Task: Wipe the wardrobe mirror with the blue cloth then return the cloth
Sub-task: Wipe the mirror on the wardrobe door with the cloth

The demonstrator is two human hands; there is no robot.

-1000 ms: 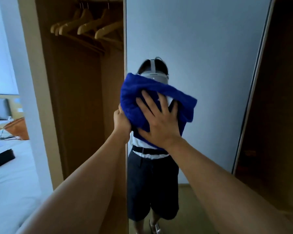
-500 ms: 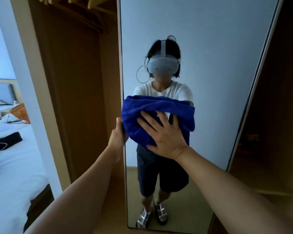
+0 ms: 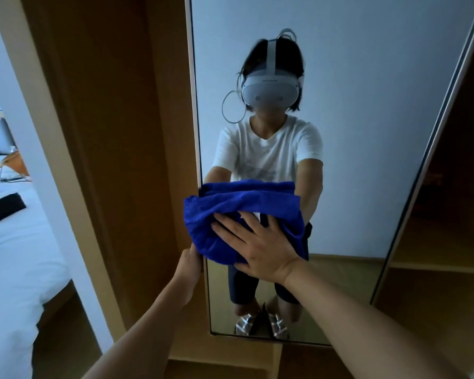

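Observation:
The wardrobe mirror [image 3: 367, 132] is a tall glass panel on an open door, reflecting a person with a headset. A bunched blue cloth [image 3: 219, 225] lies against the lower half of the glass. My right hand [image 3: 257, 247] presses flat on the cloth with fingers spread. My left hand [image 3: 190, 265] grips the mirror door's left edge just below the cloth, fingers curled round the edge.
The open wooden wardrobe [image 3: 115, 132] stands left of the mirror door. A bed with white sheets [image 3: 14, 255] lies at the far left, with a black pouch [image 3: 4, 206] on it. Dark wooden shelves [image 3: 449, 242] are at the right.
My right hand has slid the cloth down the mirror from head height to the lower half. My left hand has moved down the door edge with it. The view has tilted downward.

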